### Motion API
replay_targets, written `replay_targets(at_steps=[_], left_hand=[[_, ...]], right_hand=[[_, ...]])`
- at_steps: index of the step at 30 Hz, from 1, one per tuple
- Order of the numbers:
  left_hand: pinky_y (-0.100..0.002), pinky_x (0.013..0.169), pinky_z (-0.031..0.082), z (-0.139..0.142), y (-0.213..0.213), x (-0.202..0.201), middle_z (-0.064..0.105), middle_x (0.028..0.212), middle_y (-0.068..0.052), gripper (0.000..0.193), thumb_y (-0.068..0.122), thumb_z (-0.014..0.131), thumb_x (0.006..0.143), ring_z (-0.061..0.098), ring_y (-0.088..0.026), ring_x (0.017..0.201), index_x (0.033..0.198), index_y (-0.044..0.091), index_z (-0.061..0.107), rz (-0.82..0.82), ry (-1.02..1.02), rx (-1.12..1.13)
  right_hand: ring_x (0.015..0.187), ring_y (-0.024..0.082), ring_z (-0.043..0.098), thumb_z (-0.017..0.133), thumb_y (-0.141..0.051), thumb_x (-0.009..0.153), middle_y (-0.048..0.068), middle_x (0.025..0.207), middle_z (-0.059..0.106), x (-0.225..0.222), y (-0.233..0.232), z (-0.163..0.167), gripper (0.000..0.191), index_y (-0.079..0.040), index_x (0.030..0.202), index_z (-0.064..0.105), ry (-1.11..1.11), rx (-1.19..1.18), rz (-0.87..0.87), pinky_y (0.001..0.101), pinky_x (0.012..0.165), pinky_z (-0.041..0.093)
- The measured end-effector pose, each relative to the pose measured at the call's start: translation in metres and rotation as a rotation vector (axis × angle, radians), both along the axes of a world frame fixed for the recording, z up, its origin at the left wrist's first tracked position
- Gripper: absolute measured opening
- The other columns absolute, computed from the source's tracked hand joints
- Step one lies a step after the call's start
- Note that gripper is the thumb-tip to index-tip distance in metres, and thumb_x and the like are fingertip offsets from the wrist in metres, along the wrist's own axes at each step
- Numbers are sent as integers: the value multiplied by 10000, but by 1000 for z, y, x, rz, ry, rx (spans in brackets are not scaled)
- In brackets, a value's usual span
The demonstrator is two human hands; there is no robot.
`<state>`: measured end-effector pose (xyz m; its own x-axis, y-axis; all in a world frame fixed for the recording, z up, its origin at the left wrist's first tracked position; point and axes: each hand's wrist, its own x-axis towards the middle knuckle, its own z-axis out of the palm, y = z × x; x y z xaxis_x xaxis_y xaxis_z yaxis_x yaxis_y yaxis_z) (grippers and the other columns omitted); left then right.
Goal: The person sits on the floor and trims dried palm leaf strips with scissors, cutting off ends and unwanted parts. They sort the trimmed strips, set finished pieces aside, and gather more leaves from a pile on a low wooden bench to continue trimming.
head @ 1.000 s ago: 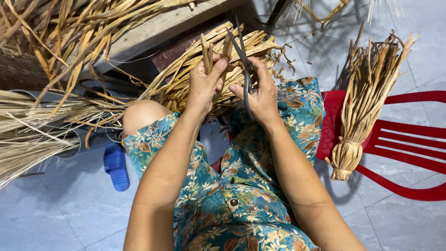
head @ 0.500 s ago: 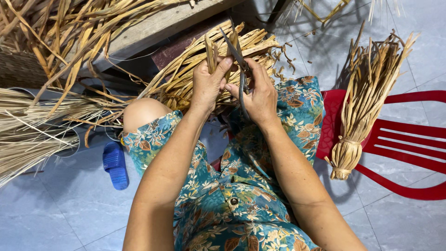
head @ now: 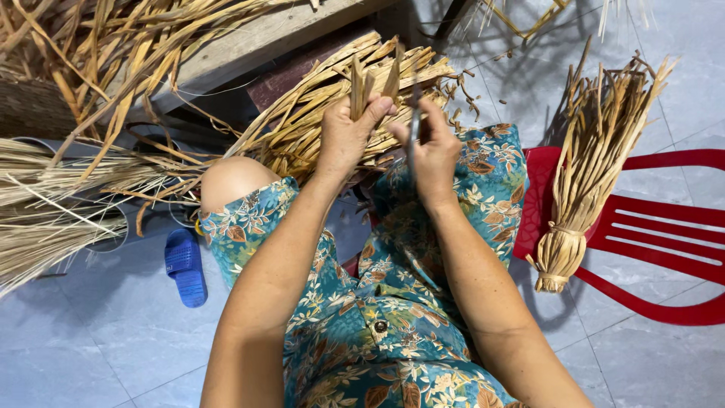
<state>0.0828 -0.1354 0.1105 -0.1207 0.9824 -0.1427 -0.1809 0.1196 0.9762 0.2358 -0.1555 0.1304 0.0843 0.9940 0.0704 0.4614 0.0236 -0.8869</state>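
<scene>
Gripping dried leaf strips (head: 358, 89), left hand (head: 343, 140) beside right hand (head: 432, 155), perhaps touching.

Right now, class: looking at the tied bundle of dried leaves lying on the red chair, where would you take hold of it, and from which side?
Grip the tied bundle at its bound neck, just above the butt end. There the strips are cinched narrow and tight, while the far ends fan out loose. Come from above, fingers closing across the neck, since it lies on the red chair with its upper side open.
</scene>
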Motion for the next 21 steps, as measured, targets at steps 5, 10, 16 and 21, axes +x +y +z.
replay_targets(at_steps=[5,10,16,21], left_hand=[[-267,741,553,-2,5,-8,774,907,-46,276,285,737,955,678,-84,790,1085,42,743,24,28,-25],[-282,716,612,0,18,-13,745,844,-31,284,344,666,970,733,-108,780,1037,68,676,47,-110,46],[-298,652,559,-28,39,-8,706,861,-37,180,251,762,936,665,-129,704,1002,84,749,139,469,9],[-280,679,586,-71,53,2,611,999,-43,178,185,767,928,651,-145,771,1087,107,751,7,758,-54]], right_hand=[[693,63,524,723,-269,1050,-20,864,583,10,5,4,367,-56,1307,570,539,93,-60,219,582,433],[565,83,503,602,-351,1084,21,782,552,20,11,9,396,-54,1330,512,794,94,-139,224,498,418],[598,110,492,594,-340,1106,50,820,553,22,12,5,413,-37,1364,486,887,142,-164,246,534,416],[584,120,507,599,-334,1095,56,811,564,23,13,2,411,-35,1355,490,904,123,-175,247,527,425]])
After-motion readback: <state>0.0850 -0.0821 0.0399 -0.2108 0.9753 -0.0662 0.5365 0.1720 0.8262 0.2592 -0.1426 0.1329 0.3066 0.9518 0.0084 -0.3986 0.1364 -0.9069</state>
